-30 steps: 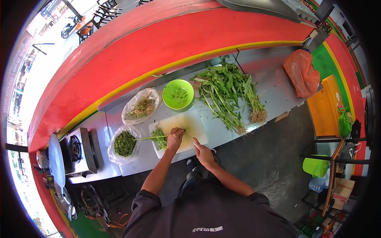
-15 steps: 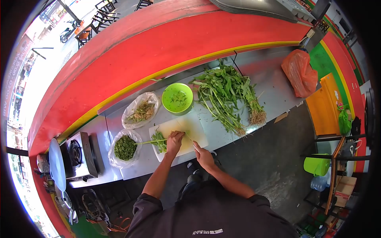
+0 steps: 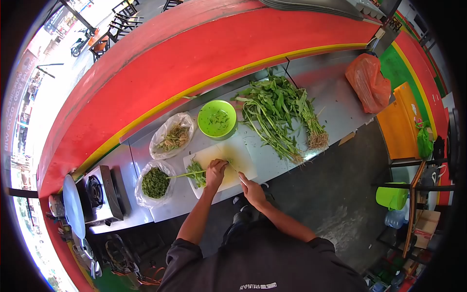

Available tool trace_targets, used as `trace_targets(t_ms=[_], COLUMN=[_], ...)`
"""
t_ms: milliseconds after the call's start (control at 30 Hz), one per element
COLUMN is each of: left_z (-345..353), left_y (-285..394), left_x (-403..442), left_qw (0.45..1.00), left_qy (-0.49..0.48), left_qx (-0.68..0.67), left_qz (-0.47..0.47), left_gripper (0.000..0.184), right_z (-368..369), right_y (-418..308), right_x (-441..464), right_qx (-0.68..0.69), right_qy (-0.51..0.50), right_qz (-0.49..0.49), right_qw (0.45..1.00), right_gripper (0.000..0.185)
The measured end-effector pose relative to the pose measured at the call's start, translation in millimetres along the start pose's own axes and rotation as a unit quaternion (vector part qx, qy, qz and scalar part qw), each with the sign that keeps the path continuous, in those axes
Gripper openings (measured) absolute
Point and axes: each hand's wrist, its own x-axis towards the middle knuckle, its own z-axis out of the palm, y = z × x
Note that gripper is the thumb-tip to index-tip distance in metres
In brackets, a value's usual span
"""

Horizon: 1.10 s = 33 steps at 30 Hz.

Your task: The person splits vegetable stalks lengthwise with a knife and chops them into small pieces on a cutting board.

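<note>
Chopped greens (image 3: 155, 183) sit bagged near the counter's (image 3: 335, 100) front edge. Leafy stems (image 3: 195, 170) cross the cutting board's (image 3: 244, 155) left edge; the left hand (image 3: 215, 173), fingers curled, pins them. The right hand (image 3: 253, 191), closed, grips a knife (image 3: 235, 168). Slicing appears underway; the next cut calls for tucked fingertips.

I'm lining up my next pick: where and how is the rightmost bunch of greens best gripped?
Probably around the stems of the rightmost bunch, just above its roots. Come from the near right: the roots face the near edge of the counter, the stems gather there, and bare surface lies rightward, while other greens crowd its left.
</note>
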Motion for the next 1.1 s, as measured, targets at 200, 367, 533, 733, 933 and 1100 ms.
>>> trace_targets(t_ms=[200,367,533,733,933,1100], left_z=[-0.9,-0.5,-1.0,-3.1,-1.9,-6.6], left_y=[2.7,1.6,2.8,6.0,-0.4,2.0], left_x=[-1.9,0.6,-1.4,-0.4,-1.5,-4.3], left_qw=[1.000,1.000,1.000,1.000,1.000,1.000], left_qy=[0.005,0.013,0.004,0.009,0.000,-0.011], left_qx=[0.007,0.000,0.016,0.026,0.002,0.016], left_qz=[-0.011,-0.015,-0.008,0.006,0.008,0.015], left_gripper=[0.013,0.011,0.011,0.011,0.011,0.012], right_z=[3.3,-1.8,1.1,2.2,3.0,6.5], right_y=[0.2,0.7,2.9,-3.8,0.9,3.1], right_x=[8.7,-0.4,-3.0,9.8,-1.2,8.9], right_qx=[-0.035,-0.002,-0.052,-0.013,-0.013,-0.064], right_qy=[-0.011,-0.009,-0.015,0.005,-0.007,-0.022], right_qz=[0.013,0.006,0.008,-0.007,-0.003,0.003], right_qw=[0.999,1.000,0.998,1.000,1.000,0.998], right_gripper=[0.048,0.048,0.048,0.049,0.050,0.050])
